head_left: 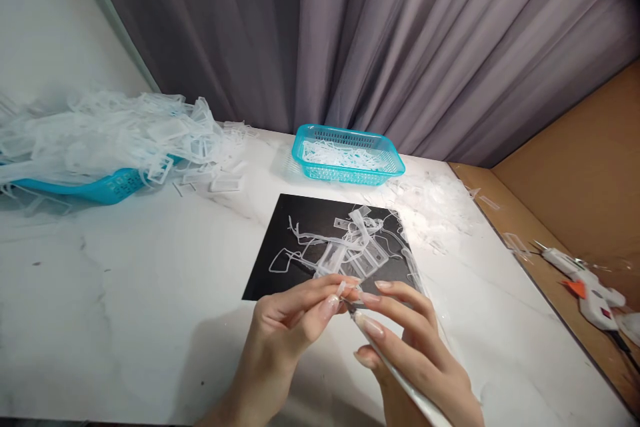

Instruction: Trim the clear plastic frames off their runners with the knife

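Note:
My left hand (295,323) pinches a small translucent plastic piece (342,288) between thumb and fingertips. In my right hand (420,340) is a slim white-handled craft knife (400,377); its dark metal tip meets the plastic piece at the left fingertips. Whether the tip cuts into the piece cannot be made out. Both hands are just above the near edge of a black mat (265,250). On that mat lies a tangle of clear plastic frames and thin strips (367,257), partly hidden behind my fingers.
A blue basket (350,177) of thin white plastic strips stands at the back. At left, a heap of clear plastic frames (125,130) overflows a blue tray (95,190). Plastic scraps (435,207) lie right of the mat. A white glue gun (590,293) rests on brown board (555,250).

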Demonstrator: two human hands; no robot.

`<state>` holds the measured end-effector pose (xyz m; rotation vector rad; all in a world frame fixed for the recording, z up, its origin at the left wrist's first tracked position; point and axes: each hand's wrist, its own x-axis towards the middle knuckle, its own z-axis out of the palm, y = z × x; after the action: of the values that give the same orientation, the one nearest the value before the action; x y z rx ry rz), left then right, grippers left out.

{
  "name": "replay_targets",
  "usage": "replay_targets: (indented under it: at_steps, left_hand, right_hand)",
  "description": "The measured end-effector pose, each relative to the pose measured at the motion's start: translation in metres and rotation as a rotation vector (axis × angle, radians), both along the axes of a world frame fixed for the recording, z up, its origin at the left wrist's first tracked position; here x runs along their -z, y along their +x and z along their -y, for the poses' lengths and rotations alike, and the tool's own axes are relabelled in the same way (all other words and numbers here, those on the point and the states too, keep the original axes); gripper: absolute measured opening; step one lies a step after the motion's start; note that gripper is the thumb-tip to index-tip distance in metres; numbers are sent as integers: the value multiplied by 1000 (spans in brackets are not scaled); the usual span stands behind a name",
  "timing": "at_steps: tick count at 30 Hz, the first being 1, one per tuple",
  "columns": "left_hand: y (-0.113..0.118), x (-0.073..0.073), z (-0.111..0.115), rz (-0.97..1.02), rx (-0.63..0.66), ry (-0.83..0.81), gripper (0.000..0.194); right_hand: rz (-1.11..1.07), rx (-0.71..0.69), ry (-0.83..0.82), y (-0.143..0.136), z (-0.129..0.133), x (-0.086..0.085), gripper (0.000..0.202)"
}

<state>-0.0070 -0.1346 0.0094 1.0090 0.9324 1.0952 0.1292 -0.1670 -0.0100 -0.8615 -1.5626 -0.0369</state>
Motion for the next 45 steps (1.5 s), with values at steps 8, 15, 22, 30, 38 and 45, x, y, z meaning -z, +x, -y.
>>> replay_targets:
  at_steps: [8,15,22,30,38,45]
  left_hand:
    - [0,-1,2,-50,-20,158,21]
    - [-1,-2,2,-125,-24,198,24]
    - [1,-7,3,-78,-27,112,18]
    - [2,-8,5,-31,-27,52,18]
    - [2,-9,-1,149,99,-87,17]
    - [-1,-9,-4,315,203,-158,24]
  right_hand:
    - [67,41,-24,0,3,-3,32]
    - [65,113,-17,-2,2,-3,26]
    - [12,125,-14,-8,0,0,28]
    - [-25,160,39,-5,-1,-2,20]
    - [-80,94,36,5,-2,-9,19]
    - [-65,30,-13,-2,-1,-2,17]
